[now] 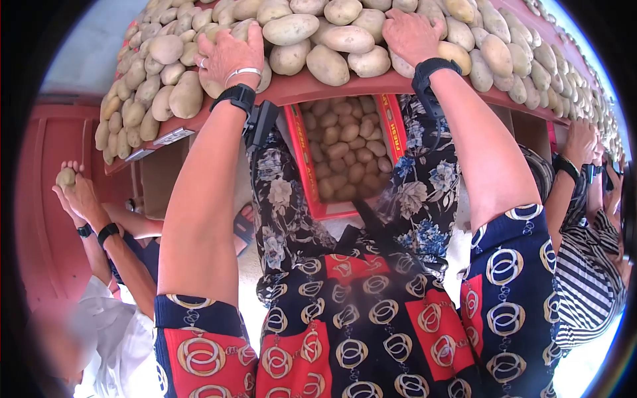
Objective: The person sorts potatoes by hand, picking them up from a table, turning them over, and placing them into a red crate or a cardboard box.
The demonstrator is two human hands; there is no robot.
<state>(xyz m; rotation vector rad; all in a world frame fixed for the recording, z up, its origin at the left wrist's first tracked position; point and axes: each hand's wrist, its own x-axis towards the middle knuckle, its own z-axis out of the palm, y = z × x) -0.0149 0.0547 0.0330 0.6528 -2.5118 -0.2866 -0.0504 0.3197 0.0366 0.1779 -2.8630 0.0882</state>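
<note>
Many potatoes are heaped on a red table. My left hand, with a ring and a bracelet, rests on the potatoes at the table's near edge; its fingers are apart, bent over a potato. On the right, my right hand lies on the heap with its fingers spread against potatoes. Neither hand has lifted a potato off the heap. Below the edge, between the knees, stands a red box filled with smaller potatoes.
At the left a co-worker's hands hold a potato. Another co-worker's hand is at the table's right edge, beside a striped garment. Cardboard boxes stand under the table. A red panel is at far left.
</note>
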